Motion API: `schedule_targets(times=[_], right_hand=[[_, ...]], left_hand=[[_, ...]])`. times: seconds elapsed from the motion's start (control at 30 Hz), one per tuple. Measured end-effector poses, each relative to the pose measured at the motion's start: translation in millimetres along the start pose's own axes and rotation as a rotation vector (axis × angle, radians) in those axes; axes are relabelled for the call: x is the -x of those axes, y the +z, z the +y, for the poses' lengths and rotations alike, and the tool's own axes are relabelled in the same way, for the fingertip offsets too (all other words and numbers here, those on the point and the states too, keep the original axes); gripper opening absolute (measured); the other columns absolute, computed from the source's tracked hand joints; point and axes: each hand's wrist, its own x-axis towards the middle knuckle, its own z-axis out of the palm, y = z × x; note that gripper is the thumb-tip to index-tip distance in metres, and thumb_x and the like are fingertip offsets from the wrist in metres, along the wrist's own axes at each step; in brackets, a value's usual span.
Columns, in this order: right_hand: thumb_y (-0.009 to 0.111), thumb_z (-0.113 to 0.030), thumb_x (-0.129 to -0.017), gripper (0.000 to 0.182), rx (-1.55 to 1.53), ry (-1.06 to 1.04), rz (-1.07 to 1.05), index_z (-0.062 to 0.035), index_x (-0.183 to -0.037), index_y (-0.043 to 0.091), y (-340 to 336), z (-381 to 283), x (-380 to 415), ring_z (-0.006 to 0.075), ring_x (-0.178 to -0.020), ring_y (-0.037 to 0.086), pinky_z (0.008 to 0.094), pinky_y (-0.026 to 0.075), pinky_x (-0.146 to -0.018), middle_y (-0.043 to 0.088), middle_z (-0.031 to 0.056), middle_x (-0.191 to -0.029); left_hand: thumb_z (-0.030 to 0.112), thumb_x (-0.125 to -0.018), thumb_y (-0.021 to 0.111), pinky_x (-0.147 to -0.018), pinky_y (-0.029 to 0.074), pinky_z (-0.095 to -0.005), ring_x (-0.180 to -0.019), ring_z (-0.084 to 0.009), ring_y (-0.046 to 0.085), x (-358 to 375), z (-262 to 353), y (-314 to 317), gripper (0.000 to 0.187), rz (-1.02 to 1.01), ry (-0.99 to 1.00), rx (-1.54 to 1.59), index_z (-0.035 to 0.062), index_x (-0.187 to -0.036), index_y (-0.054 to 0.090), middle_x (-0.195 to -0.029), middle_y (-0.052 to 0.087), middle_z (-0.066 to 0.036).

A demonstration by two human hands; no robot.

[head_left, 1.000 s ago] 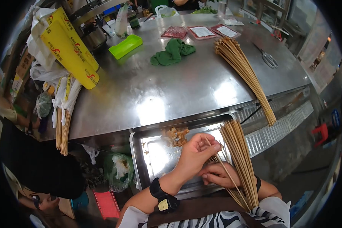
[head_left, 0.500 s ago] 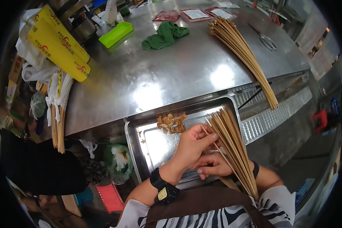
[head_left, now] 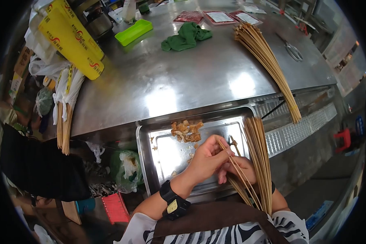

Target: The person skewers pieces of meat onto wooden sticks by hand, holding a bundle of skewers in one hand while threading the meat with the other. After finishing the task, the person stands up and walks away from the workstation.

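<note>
Metal tray (head_left: 162, 162) | brown pieces (head_left: 187, 132) inside | hands (head_left: 207, 158) above, holding sticks (head_left: 262, 166)

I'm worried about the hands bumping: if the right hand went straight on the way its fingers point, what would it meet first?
Most likely the left hand, near its wrist, across from the right hand; depth is unclear, so it might pass underneath instead.

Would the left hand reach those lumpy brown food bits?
Probably yes: the lumpy brown food bits lie uncovered near the left hand, though its fingers hold a thin tan wooden stick.
</note>
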Motion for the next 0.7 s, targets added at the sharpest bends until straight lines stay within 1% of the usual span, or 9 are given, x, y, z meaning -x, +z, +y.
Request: schedule_targets(times=[0.13, 0.23, 0.3, 0.33, 0.4, 0.43, 0.57, 0.67, 0.7], right_hand=[[0.033, -0.017, -0.096, 0.025, 0.011, -0.01, 0.0, 0.001, -0.109, 0.046, -5, -3, 2, 0.0165, -0.073, 0.059, 0.0272, 0.047, -0.068, 0.058, 0.012, -0.086], [0.032, -0.016, -0.096, 0.025, -0.095, -0.035, 0.111, 0.0004, -0.11, 0.045, -2, -9, 4, 0.0164, -0.072, 0.059, 0.0283, 0.047, -0.069, 0.059, 0.0122, -0.086], [0.034, -0.015, -0.095, 0.023, -0.108, 0.014, 0.217, -0.0001, -0.11, 0.044, 5, -18, 7, 0.014, -0.069, 0.056, 0.0293, 0.047, -0.072, 0.058, 0.008, -0.076], [0.034, -0.015, -0.095, 0.023, -0.11, 0.02, 0.214, -0.0001, -0.11, 0.044, 5, -16, 7, 0.014, -0.069, 0.056, 0.0293, 0.047, -0.072, 0.058, 0.008, -0.076], [0.038, -0.013, -0.093, 0.023, -0.015, -0.045, 0.225, -0.0013, -0.112, 0.043, 3, -8, 7, 0.01, -0.063, 0.052, 0.0303, 0.047, -0.076, 0.053, 0.0031, -0.067], [0.038, -0.013, -0.093, 0.023, -0.017, -0.037, 0.22, -0.0013, -0.112, 0.043, 3, -5, 7, 0.01, -0.063, 0.052, 0.0303, 0.047, -0.076, 0.053, 0.0031, -0.067], [0.041, -0.012, -0.092, 0.032, -0.063, -0.075, 0.291, -0.0028, -0.122, 0.036, 5, -3, 3, 0.0065, -0.056, 0.045, 0.032, 0.048, -0.077, 0.045, -0.0009, -0.06], [0.04, -0.012, -0.092, 0.039, -0.008, -0.085, 0.309, -0.0038, -0.129, 0.032, 4, -4, 2, 0.0058, -0.054, 0.043, 0.0323, 0.048, -0.076, 0.042, -0.0021, -0.059], [0.04, -0.011, -0.092, 0.041, 0.038, -0.074, 0.306, -0.0042, -0.132, 0.03, 1, -4, 2, 0.0056, -0.054, 0.041, 0.0321, 0.048, -0.076, 0.04, -0.0026, -0.059]], left_hand=[[0.007, -0.086, 0.057, -0.06, 0.043, -0.0201, -0.069, -0.0053, 0.052, 2, 0, 1, 0.018, -0.003, 0.046, -0.047, 0.0038, -0.102, 0.05, -0.085, 0.059, -0.002], [0.006, -0.086, 0.058, -0.063, 0.044, -0.0209, -0.074, -0.006, 0.053, 1, -1, 2, 0.024, 0.028, 0.041, -0.065, 0.0031, -0.107, 0.049, -0.085, 0.058, -0.001], [0.006, -0.085, 0.058, -0.065, 0.044, -0.0211, -0.076, -0.0063, 0.054, -2, -9, -5, 0.024, 0.04, 0.059, -0.143, 0.0026, -0.107, 0.049, -0.085, 0.057, 0.0], [0.006, -0.085, 0.058, -0.067, 0.044, -0.0213, -0.078, -0.0066, 0.054, -3, -12, -7, 0.024, 0.049, 0.072, -0.218, 0.002, -0.107, 0.049, -0.085, 0.057, 0.0], [0.007, -0.085, 0.059, -0.069, 0.045, -0.0216, -0.079, -0.0069, 0.054, -3, -10, -5, 0.025, 0.06, 0.027, -0.245, 0.0016, -0.108, 0.049, -0.086, 0.057, -0.001], [0.007, -0.085, 0.059, -0.071, 0.045, -0.0219, -0.081, -0.0071, 0.054, -3, -9, -6, 0.026, 0.063, -0.014, -0.277, 0.0012, -0.109, 0.049, -0.087, 0.057, -0.001], [0.007, -0.085, 0.059, -0.073, 0.045, -0.0224, -0.083, -0.0077, 0.054, -6, -21, -16, 0.029, 0.085, 0.021, -0.28, 0.0015, -0.112, 0.05, -0.089, 0.058, -0.002], [0.008, -0.086, 0.058, -0.074, 0.045, -0.022, -0.084, -0.0075, 0.054, -8, -15, -30, 0.029, 0.178, 0.067, -0.373, 0.0023, -0.114, 0.052, -0.09, 0.058, -0.002], [0.009, -0.085, 0.059, -0.074, 0.045, -0.0215, -0.084, -0.0072, 0.054, -6, -8, -42, 0.029, 0.271, 0.121, -0.375, 0.0026, -0.113, 0.053, -0.091, 0.058, -0.001]])
